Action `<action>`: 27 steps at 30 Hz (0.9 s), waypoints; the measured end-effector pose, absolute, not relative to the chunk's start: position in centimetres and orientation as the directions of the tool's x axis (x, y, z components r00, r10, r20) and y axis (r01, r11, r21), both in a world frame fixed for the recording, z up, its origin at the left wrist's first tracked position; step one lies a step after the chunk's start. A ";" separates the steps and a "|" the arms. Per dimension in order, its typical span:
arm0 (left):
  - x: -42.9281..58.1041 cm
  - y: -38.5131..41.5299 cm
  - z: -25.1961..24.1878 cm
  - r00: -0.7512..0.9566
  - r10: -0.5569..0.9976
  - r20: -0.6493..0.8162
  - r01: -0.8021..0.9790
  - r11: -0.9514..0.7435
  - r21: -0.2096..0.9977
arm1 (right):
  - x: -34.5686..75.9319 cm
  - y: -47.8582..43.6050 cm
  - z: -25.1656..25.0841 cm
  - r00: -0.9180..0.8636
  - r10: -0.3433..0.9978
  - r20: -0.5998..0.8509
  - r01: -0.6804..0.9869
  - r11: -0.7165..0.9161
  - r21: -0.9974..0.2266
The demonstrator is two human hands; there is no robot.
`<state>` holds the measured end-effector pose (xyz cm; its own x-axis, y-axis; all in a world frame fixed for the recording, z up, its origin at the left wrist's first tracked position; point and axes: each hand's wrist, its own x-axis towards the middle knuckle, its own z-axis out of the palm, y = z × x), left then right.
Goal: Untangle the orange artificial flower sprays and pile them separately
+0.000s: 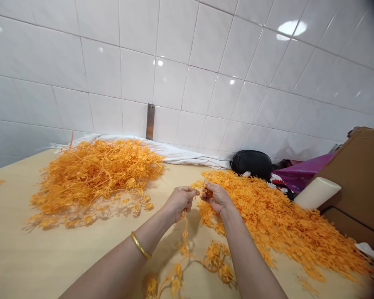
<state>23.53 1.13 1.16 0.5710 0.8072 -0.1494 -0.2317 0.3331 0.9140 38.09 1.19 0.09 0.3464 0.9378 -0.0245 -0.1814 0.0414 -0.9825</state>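
Observation:
My left hand (pixel 180 202) is closed in a pinch on a thin orange plastic stem, and more of its sprig (pixel 184 245) hangs down below the hand toward the table. Close beside it, my right hand (pixel 217 197) is closed around small orange plastic flower pieces (pixel 208 192). The fingertips of both hands almost meet. To the right lies a wide heap of loose orange flower pieces (pixel 268 211). A tangled pile of orange stems with flower heads (pixel 99 178) sits to the left. Nearer me, between my forearms, are several orange flower heads (pixel 216 255) on stems.
White cloth (pixel 190 158) runs along the tiled wall (pixel 137 74) behind the table (pixel 15 249). A black case (pixel 252 163) stands at the back right. Beyond the right heap are a cream-coloured bottle-like object (pixel 318 192), purple material (pixel 302 171) and a brown cardboard box (pixel 358 178).

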 end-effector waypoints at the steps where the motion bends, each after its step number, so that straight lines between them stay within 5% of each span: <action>1: 23.5 1.1 1.2 0.567 0.808 -0.162 -0.210 0.331 0.920 | 38.7 1.3 0.0 0.388 0.920 -0.047 -0.211 0.039 -0.977; 7: 23.5 1.2 0.9 0.519 0.829 -0.208 -0.141 0.323 0.936 | 41.7 0.5 0.5 0.539 0.831 -0.136 -0.284 0.028 -0.958; 13: 23.8 1.6 0.2 0.504 0.837 -0.215 -0.102 0.304 0.947 | 38.7 0.0 1.2 0.316 0.942 -0.116 -0.215 -0.048 -0.976; 16: 23.8 1.5 0.3 0.497 0.846 -0.196 -0.086 0.272 0.958 | 37.1 -0.3 1.4 0.135 0.990 -0.051 -0.027 -0.048 -0.998; 20: 23.5 1.2 0.9 0.506 0.846 -0.166 -0.027 0.208 0.978 | 36.2 -0.2 1.4 0.001 0.987 0.158 0.269 0.152 -0.951; 23: 23.2 1.1 1.4 0.560 0.814 -0.157 -0.033 0.211 0.977 | 36.7 0.6 1.1 0.196 0.940 0.278 0.295 0.214 -0.931; 27: 22.7 1.4 1.8 0.698 0.684 -0.213 -0.075 0.365 0.928 | 39.2 1.0 1.5 0.598 0.780 0.185 0.065 0.184 -0.981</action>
<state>22.73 1.38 1.84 0.6983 0.6836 -0.2126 -0.0753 0.3654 0.9278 39.17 0.99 1.45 0.5983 0.7795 0.1854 0.0645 0.1837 -0.9809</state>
